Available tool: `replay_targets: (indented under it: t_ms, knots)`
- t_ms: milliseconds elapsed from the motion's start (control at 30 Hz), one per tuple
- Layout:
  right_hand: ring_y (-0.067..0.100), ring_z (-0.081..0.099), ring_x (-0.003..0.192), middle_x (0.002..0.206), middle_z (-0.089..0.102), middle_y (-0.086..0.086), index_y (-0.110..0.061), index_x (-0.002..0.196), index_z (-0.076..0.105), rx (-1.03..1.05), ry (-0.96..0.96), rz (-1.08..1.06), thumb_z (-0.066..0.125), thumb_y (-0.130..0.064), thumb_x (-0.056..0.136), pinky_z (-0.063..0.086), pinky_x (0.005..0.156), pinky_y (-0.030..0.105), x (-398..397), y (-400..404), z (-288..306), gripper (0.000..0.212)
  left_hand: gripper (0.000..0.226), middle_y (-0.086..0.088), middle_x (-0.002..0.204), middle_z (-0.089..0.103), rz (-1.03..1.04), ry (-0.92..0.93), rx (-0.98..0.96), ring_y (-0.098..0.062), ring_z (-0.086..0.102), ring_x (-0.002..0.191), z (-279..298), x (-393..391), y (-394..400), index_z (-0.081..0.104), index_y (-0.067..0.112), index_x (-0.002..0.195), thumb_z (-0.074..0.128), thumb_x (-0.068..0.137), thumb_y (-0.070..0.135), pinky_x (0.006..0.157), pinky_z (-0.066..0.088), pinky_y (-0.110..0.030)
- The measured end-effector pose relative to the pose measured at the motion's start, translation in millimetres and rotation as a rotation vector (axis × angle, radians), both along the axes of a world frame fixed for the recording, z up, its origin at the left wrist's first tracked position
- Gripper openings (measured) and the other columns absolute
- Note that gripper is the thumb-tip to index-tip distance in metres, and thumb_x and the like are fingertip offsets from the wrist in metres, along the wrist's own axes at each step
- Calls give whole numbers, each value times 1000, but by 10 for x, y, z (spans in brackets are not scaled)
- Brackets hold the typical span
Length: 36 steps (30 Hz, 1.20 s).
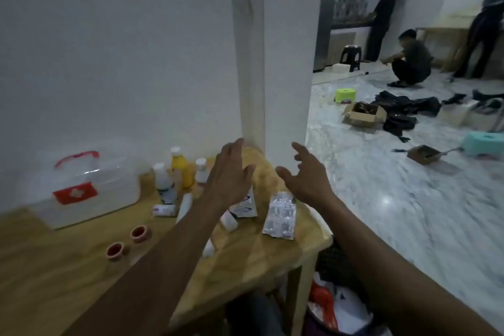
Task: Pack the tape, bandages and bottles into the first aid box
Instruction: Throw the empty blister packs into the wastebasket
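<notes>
Both hands hover above the far right corner of a wooden table (81, 267), and neither holds anything. The left hand (229, 174) is raised palm down with its fingers straight and close together, over a flat white sachet with blue print (245, 207). The right hand (305, 172) is just beside it, fingers spread and slightly curled, above the table's right edge. The first aid box (84, 188) (clear plastic, red handle, red label with a white cross) stands closed at the back left of the table against the white wall (109, 49). To its right stand three bottles: a white bottle (162, 176), a yellow bottle with a white cap (181, 169) behind it, and a small white-capped bottle (201, 170) next to the left hand. In front of them lie a small wrapped bandage roll (164, 210) and a white tube-like item (185, 204), partly hidden by the left forearm. A silver blister pack (281, 215) lies flat near the right edge, below the right wrist. Two small tape rolls with red centres (140, 234) sit near the front, well apart from the box. Another small white container (228, 221) lies on its side under the left forearm. Beyond the wall, the marble floor (395, 199) holds a cardboard box (364, 114) and a green stool (345, 95), and a crouching person (411, 63) is in the background.
</notes>
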State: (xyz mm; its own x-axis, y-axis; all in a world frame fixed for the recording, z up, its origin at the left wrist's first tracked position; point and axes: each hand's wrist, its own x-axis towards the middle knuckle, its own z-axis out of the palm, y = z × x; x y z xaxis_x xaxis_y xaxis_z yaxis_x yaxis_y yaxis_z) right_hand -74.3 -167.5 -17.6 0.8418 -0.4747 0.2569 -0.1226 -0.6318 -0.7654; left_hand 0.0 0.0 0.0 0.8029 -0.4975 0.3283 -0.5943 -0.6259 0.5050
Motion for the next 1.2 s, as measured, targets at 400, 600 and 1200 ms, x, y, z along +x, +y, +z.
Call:
replay_targets:
  t_ms: [400,600,1200]
  knots:
    - [17,63,100,116,65,2,-18,134,56,253,234,63,87,-38,67,46,80,22,-15,-356,-678,77,91,-18,141,45,273,326,337,-40,40,130,-551,346,-339,16,15,150,70,82,42,99,39,-44]
    - [19,67,80,92,65,5,-20,116,68,423,86,-85,91,-25,62,58,75,33,-3,-546,-801,59,73,-14,130,58,198,297,75,-34,54,117,-552,316,-566,48,8,132,83,70,23,80,40,-31]
    - [21,70,78,84,71,1,-18,97,70,456,-98,-674,81,-12,71,58,78,40,-858,-1850,-1125,29,17,-15,82,66,-62,433,-1,-34,64,76,-756,-246,-2366,64,3,78,77,70,12,58,46,-34]
